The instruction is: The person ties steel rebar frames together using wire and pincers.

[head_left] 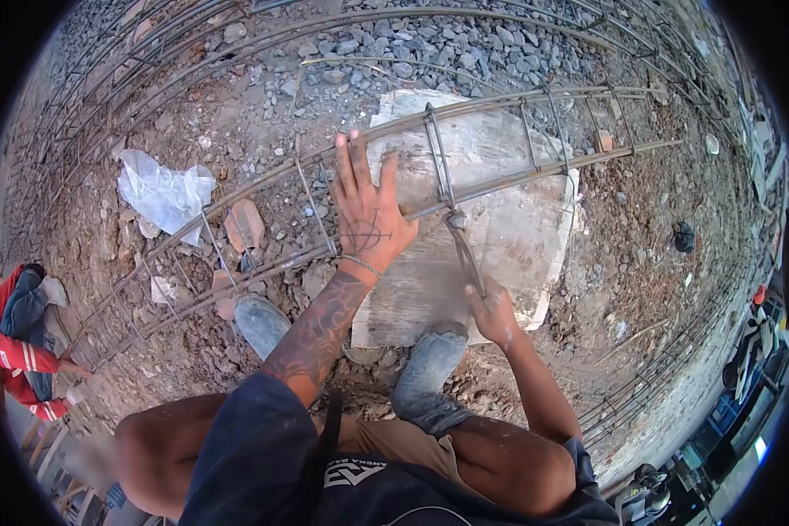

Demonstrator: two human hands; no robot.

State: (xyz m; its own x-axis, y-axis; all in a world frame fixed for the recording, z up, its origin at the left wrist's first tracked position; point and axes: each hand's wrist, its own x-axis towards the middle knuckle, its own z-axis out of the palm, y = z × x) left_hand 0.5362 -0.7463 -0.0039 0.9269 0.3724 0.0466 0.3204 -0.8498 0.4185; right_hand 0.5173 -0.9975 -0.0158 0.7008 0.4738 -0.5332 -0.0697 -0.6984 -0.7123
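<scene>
A long rebar cage of bars and square stirrups runs across the ground and over a weathered board. My left hand lies across the cage with its fingers stretched out, holding nothing. In my right hand are the handles of a pair of pincers. Their jaws meet the near bar at the foot of a stirrup. Any tie wire in the jaws is too small to make out.
My boots stand at the board's near edge and beside the cage. Clear plastic sheeting and brick pieces lie to the left. Gravel and more rebar fill the far side. A person in red sits at far left.
</scene>
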